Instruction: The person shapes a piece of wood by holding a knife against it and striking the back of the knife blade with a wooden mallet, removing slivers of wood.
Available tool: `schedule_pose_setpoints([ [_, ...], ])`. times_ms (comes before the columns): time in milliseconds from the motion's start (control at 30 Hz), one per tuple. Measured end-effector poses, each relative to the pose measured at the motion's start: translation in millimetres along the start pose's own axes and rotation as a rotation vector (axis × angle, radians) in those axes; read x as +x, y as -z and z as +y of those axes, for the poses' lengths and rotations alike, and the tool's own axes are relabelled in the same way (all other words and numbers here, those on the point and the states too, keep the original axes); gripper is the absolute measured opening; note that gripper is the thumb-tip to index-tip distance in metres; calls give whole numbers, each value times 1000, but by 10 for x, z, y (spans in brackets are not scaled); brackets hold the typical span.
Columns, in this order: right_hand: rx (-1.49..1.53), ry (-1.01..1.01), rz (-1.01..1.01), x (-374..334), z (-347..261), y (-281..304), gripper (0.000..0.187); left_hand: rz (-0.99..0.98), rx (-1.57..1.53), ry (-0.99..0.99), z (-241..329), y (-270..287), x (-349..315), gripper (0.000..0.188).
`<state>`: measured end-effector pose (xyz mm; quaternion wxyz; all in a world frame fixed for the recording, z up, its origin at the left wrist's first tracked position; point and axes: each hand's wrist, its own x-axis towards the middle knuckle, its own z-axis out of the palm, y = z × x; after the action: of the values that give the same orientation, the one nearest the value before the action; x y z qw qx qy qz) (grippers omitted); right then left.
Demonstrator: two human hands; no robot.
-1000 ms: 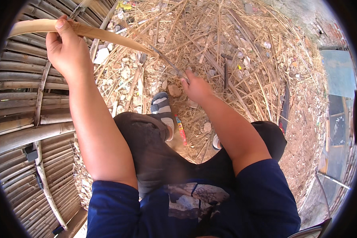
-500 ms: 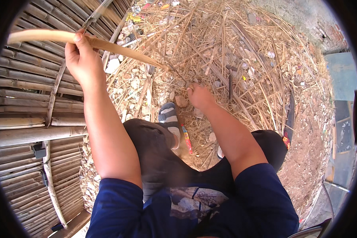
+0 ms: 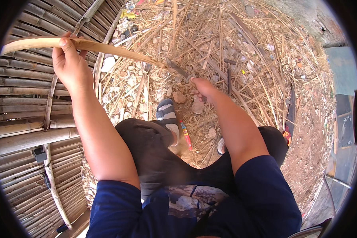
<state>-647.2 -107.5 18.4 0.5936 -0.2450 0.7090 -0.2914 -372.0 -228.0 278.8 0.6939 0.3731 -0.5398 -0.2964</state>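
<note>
My left hand [image 3: 69, 65] grips a long pale bamboo strip [image 3: 107, 48] that runs from the upper left toward the middle of the picture. My right hand [image 3: 202, 88] is closed on the handle of a knife [image 3: 177, 69]. The knife's blade meets the right end of the strip. I am crouched, with dark trousers and a sandalled foot [image 3: 166, 115] below the strip.
A wall of lashed bamboo poles [image 3: 23, 119] fills the left side. Dry straw, bamboo shavings and small stones [image 3: 234, 43] cover the ground ahead. A long dark blade with an orange handle [image 3: 289, 115] lies on bare earth to the right.
My left hand has lowered slightly with the strip. My right hand has risen, and the knife blade now shows against the strip's end.
</note>
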Motion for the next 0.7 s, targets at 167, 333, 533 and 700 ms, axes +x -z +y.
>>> schedule_pose_setpoints([
  [167, -615, 428, 257, 14, -15, -154, 49, -4, 16, -5, -1, -43, 5, 31],
  [333, -704, 475, 338, -164, 216, -206, 50, 15, 12, -10, -18, 31, -19, 30],
  [533, -780, 328, 355, -114, 503, -257, 51, 57, 37, 14, -47, 65, 15, 28],
  [700, -307, 265, 290, 467, 652, -109, 50, 86, 8, 44, -77, 127, 88, 28],
])
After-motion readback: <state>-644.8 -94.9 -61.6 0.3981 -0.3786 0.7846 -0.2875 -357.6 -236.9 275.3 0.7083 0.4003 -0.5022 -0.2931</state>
